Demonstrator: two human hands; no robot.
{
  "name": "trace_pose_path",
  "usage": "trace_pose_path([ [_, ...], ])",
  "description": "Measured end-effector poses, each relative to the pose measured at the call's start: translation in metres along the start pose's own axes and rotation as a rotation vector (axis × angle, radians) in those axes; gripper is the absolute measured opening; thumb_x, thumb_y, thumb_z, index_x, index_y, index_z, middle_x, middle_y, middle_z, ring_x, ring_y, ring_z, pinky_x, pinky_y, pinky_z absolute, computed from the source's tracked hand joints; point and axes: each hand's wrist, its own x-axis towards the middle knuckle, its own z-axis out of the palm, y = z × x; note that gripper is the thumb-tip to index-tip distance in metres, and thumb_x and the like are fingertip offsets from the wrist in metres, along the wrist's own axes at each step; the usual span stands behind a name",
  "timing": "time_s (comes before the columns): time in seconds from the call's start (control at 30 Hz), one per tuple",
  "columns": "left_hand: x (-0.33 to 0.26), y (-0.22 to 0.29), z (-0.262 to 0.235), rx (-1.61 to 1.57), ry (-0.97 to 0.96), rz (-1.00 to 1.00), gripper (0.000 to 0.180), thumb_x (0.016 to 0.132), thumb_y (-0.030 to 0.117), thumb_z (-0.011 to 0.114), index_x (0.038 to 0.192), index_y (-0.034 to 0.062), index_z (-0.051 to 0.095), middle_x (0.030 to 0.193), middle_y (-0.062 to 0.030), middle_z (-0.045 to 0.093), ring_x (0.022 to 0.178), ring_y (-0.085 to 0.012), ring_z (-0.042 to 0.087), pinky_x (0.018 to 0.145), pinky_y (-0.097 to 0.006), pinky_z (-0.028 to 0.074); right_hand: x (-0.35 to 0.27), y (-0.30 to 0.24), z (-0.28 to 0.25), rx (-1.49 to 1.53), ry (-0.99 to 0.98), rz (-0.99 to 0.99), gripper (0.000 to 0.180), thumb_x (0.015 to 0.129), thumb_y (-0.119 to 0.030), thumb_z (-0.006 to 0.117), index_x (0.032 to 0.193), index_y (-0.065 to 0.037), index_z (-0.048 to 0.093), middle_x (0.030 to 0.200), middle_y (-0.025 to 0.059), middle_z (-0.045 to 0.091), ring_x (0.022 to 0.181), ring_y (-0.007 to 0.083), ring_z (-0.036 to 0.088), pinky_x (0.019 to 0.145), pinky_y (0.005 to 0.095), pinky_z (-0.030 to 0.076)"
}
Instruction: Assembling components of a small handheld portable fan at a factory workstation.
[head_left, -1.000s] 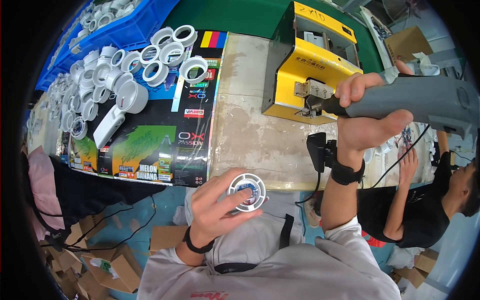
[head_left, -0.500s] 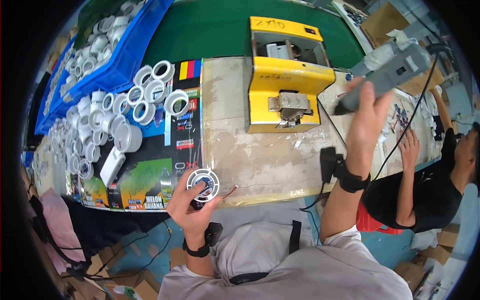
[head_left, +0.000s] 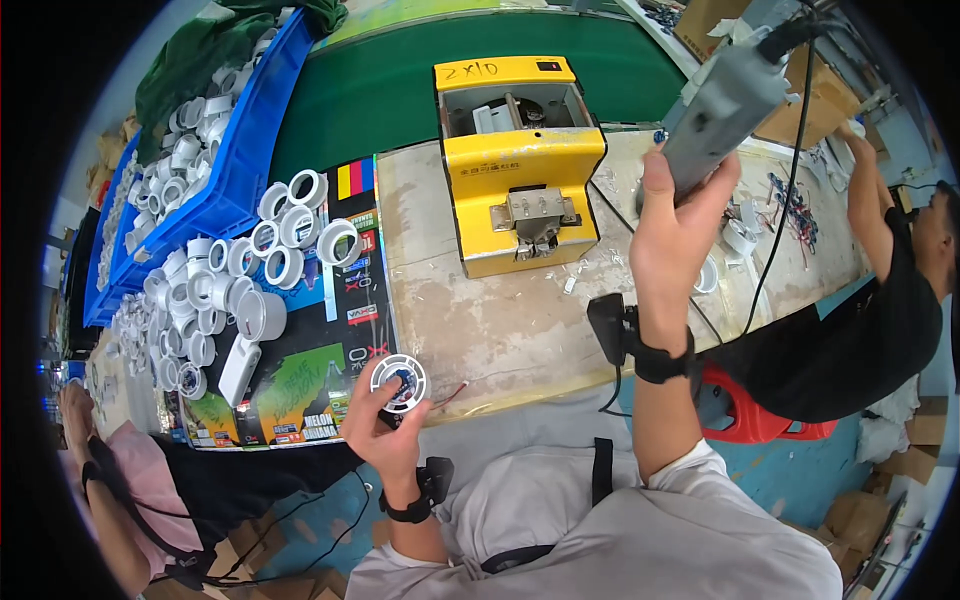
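My left hand [head_left: 383, 430] grips a white round housing [head_left: 418, 374] over the table's front edge. Inside its ring lies a blue circuit board, pressed by one fingertip. A thin red and dark wire [head_left: 455, 392] ends in a small white plug beside it. Raised on the right, my right hand [head_left: 672, 235] is closed around a grey electric screwdriver [head_left: 722, 115] with a black cord at its upper end; its lower tip is hidden behind the hand. Between my hands, farther back, stands a yellow screw feeder [head_left: 520, 165] with a metal block at its front.
White plastic rings [head_left: 283, 266] crowd the left of the table beside a white oblong part [head_left: 238, 372]. Behind them, a blue bin [head_left: 215, 185] holds more. Loose wires [head_left: 795, 215] lie at right, near a co-worker [head_left: 880, 330]. Another person's arm [head_left: 110, 510] is at lower left.
My right hand has tilted the electric screwdriver more upright and moved it left. The view has shifted, and the co-worker's arm at right reaches farther away. My left hand keeps hold of the housing.
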Motion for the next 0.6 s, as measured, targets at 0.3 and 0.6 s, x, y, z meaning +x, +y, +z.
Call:
trace_pose_path([
  [0.3,-0.002,0.002,0.002,-0.001,0.004,-0.014,0.038,0.057,-0.013,0.069,0.093,-0.0053,0.059,0.114,-0.0259,0.058,0.1,-0.0296,0.06,0.086,-0.036,0.048,0.002,-0.003,-0.005,0.112,-0.088,0.05,0.056,0.092,-0.013,0.053,0.138,-0.003,0.023,0.097,0.0106,0.059,0.085,0.0161,0.059,0.082,0.0308,0.045],
  [0.6,0.0,0.003,0.003,0.064,0.005,0.011,0.04,0.056,-0.011,0.071,0.093,-0.0039,0.06,0.112,-0.0248,0.06,0.099,-0.0293,0.061,0.086,-0.036,0.048,0.0,-0.004,-0.007,0.218,-0.167,0.094,0.065,0.091,-0.018,0.055,0.142,-0.003,0.017,0.102,0.0148,0.061,0.087,0.022,0.061,0.081,0.0322,0.046],
])
